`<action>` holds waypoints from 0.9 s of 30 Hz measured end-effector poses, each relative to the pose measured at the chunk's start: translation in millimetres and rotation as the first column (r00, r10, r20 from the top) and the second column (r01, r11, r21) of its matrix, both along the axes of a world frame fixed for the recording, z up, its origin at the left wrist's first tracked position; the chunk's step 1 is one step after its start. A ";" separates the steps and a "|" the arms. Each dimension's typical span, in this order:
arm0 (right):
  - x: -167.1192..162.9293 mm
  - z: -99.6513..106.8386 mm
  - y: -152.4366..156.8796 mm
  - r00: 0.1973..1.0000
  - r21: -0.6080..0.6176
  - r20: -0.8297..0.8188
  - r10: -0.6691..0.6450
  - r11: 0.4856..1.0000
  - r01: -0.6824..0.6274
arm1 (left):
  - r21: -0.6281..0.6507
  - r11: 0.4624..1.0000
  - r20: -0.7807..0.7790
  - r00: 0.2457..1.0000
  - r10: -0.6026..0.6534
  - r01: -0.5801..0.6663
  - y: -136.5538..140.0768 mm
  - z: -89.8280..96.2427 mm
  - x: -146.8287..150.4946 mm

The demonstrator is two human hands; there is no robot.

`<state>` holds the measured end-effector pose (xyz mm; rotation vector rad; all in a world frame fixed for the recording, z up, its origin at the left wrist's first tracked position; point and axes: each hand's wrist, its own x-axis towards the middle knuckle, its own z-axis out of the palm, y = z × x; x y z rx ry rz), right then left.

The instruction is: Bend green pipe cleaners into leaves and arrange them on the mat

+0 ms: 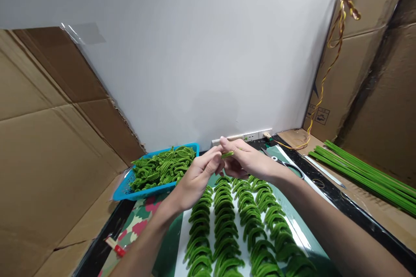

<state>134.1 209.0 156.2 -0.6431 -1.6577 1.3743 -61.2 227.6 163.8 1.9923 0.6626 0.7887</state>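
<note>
My left hand point(198, 178) and my right hand point(248, 159) meet above the work surface, fingers closed round a short green pipe cleaner point(228, 154). Only a small length of it shows between them; the rest is hidden by the fingers. Below lies a white board point(182, 242) with several rows of curved green pipe cleaner pieces point(225, 225). Beyond my left hand stands a blue plastic basket point(121, 191), heaped with bent green pipe cleaner pieces point(162, 166).
Scissors point(289, 166) lie beyond my right forearm. Long straight green pipe cleaners point(364, 175) rest on cardboard at the right, beside a thin white strip point(325, 172). A power strip point(250, 137) runs along the wall. Cardboard panels point(48, 138) flank both sides.
</note>
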 end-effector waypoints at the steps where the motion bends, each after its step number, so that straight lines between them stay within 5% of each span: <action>1: -1.0 0.2 0.2 0.999 0.003 -0.013 -0.030 1.000 0.030 | -0.017 1.000 0.022 1.000 0.011 -0.010 0.4 -1.5 1.8; 7: -1.8 -1.8 5.3 0.993 -0.033 -0.109 -0.043 0.999 0.039 | -0.058 0.997 0.112 0.992 0.063 -0.056 3.3 -4.2 4.0; 14: 0.9 -0.8 0.3 0.980 0.200 -0.021 -0.196 0.960 0.196 | -0.193 0.981 0.126 0.990 0.061 -0.036 0.7 -1.6 1.3; 19: 2.0 -5.5 6.0 0.982 0.183 -0.074 -0.174 0.965 0.185 | -0.265 0.964 0.086 0.995 0.054 -0.029 -2.3 2.9 2.0; 27: 3.4 -10.1 0.4 0.905 0.390 -0.039 -0.425 0.827 0.405 | -0.262 0.965 0.055 0.998 0.012 0.003 -2.7 6.1 -3.0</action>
